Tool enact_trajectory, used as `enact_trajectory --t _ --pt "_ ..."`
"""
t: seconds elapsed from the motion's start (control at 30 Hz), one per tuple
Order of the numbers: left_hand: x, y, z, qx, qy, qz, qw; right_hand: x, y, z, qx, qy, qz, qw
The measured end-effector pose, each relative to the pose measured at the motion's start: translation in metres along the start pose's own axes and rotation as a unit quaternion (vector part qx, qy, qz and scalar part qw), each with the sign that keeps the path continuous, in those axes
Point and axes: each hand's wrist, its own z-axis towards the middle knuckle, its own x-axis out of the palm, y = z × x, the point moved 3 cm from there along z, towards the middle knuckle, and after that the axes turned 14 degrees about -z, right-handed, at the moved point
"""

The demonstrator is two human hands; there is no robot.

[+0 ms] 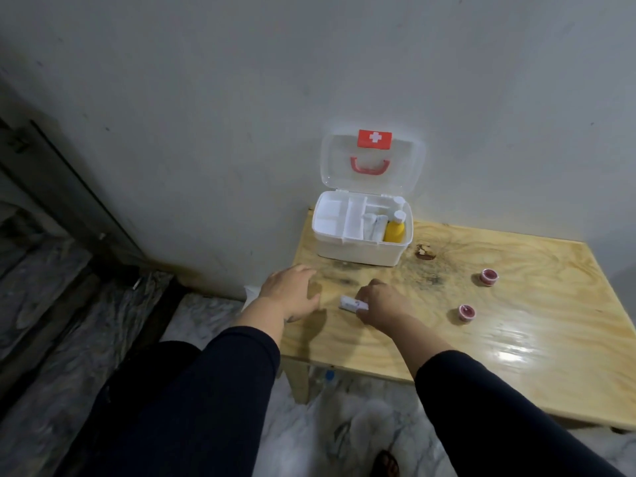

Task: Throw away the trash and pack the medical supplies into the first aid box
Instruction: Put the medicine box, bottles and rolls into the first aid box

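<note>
A white first aid box stands open at the table's back left corner, its lid leaning on the wall. Inside are a yellow bottle and white rolls. My right hand is closed on a small white packet that lies on the wooden table. My left hand hovers at the table's left edge, fingers spread, holding nothing. Two small red-lidded jars, one farther back and one nearer, sit to the right.
A brown stain or scrap lies beside the box. The wall runs right behind the table. Marble floor lies below, with something white on the floor past the table's left edge and a dark doorway at far left.
</note>
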Motion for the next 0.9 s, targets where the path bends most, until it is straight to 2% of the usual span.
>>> enact_trajectory --t 0.17,0.33,0.47,0.63,0.9 --pt "-0.013 0.006 0.0 0.026 0.006 0.008 1.0 -0.037 0.024 -0.015 0.067 -0.067 0.189 0.977" --pt "-0.038 -0.001 0.011 0.05 -0.014 -0.005 0.999 -0.084 0.034 -0.005 0.096 -0.084 0.271 0.954" --pt "-0.055 -0.006 0.036 0.073 -0.042 -0.023 0.996 -0.118 0.021 0.009 0.145 -0.093 0.356 0.918" --pt "-0.066 -0.01 0.076 0.061 -0.045 -0.042 0.996 -0.141 0.004 0.045 0.181 -0.14 0.338 0.913" --pt "-0.056 0.0 0.133 0.028 -0.019 -0.06 0.998 -0.131 -0.006 0.106 0.213 -0.118 0.288 0.926"
